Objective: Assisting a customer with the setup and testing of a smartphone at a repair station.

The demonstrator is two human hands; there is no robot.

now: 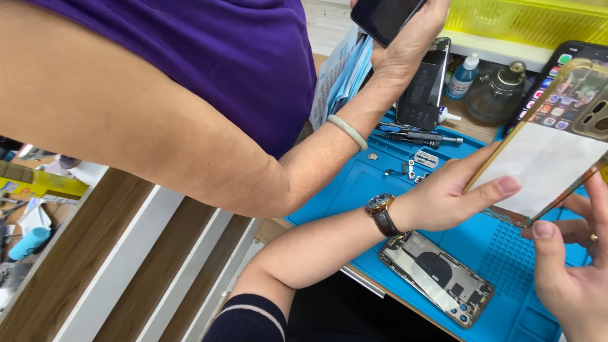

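My left hand [443, 199], with a brown-strapped watch on the wrist, grips the left edge of a gold-rimmed clear phone case [544, 164] that has a white sheet inside. My right hand [570, 278] holds the same case at its lower corner, thumb on the front and fingers behind. The case is tilted above a blue work mat [506, 253]. Below my left wrist an opened phone housing [437, 275] lies flat on the mat.
Another person in a purple top reaches across; their hand [405, 50] holds a dark phone [383, 16]. An opened phone with a battery [424, 88], a lit phone [563, 69], small bottles [464, 75], screwdrivers [418, 135] and a yellow basket [525, 19] are behind.
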